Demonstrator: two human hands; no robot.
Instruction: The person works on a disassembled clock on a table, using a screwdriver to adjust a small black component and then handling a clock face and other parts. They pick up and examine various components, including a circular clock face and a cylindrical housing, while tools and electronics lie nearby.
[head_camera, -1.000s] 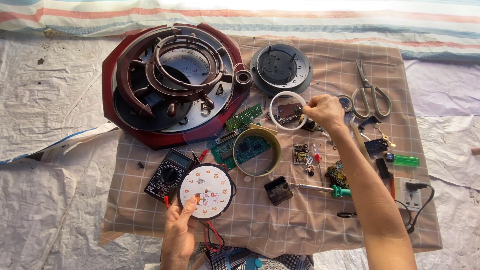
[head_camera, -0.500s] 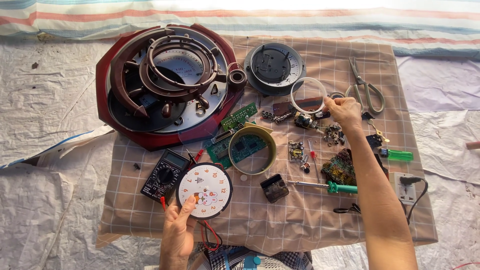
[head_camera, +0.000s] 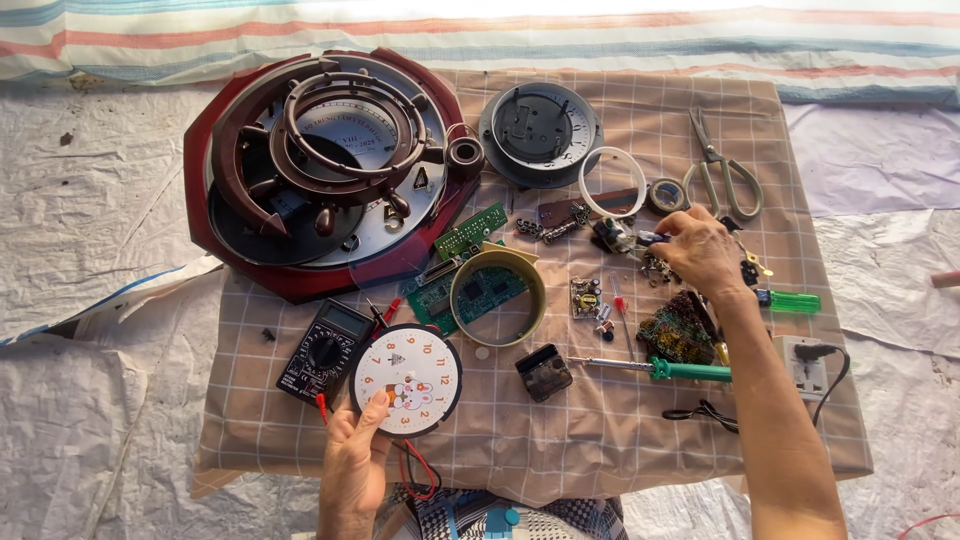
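Head view. The left hand (head_camera: 352, 462) rested on a small round clock dial (head_camera: 406, 380), white-faced with an orange numeral ring, a cartoon animal printed low on the face, and a dark rim. The dial lay flat near the front edge of the checked cloth (head_camera: 620, 440), left of its middle, touching the black multimeter (head_camera: 325, 351) on its left. The fingers (head_camera: 378, 405) pressed the lower left rim of the dial, loosely spread and not closed around it; the palm lay below the dial, over the cloth's front edge. Being round, the dial had no long axis; its numerals read upright toward the wearer.

The right hand (head_camera: 700, 252) was at the right half of the cloth, toward its far edge, fingertips pinched narrowly on a small dark part (head_camera: 640, 238) whose kind could not be told. The part projected leftward from the fingertips, beside a short metal chain (head_camera: 552, 226) and below a white plastic ring (head_camera: 611, 181). Scissors (head_camera: 722, 170) lay toward the far right corner, points away from the wearer. A green-handled screwdriver (head_camera: 660, 369) lay crosswise below the right wrist, shaft pointing left toward a black clock movement (head_camera: 544, 372). A large maroon clock case (head_camera: 325, 165) occupied the far left corner.
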